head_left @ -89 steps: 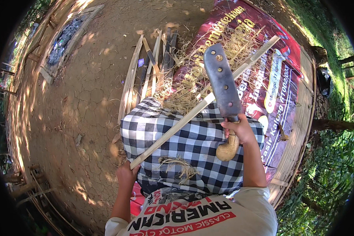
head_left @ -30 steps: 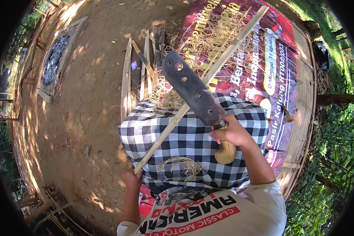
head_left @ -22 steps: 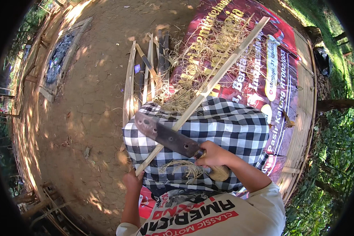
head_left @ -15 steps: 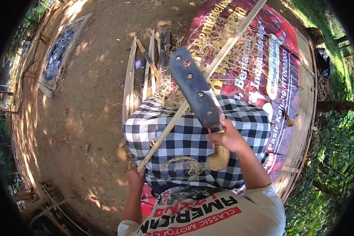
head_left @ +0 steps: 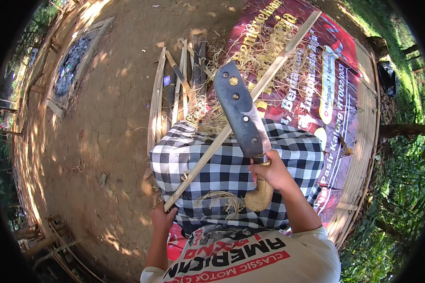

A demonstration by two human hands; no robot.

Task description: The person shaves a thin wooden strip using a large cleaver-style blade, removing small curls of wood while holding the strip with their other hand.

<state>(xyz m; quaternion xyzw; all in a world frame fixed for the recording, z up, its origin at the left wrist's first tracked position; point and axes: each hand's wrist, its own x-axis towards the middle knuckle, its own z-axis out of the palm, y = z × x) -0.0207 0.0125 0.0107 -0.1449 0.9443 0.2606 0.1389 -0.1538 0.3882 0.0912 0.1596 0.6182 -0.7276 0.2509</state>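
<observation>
Left hand (head_left: 163,218): closed round the wooden strip's (head_left: 208,158) near end, at the checked cloth's (head_left: 293,144) left edge.
Right hand (head_left: 273,170): gripping the knife (head_left: 241,113), over the cloth's right half.
Strip: slants across cloth, sticks out beyond.
Blade: back up over cloth's far edge.
Curl (head_left: 184,176): newly raised, over cloth's left; I'd judge one shaving stroke finished.

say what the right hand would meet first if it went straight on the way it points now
Beyond the machete it grips, the right hand, pointing forward and left, would probably meet the pale bamboo strip first; depth is unclear, so it might pass above.
</observation>
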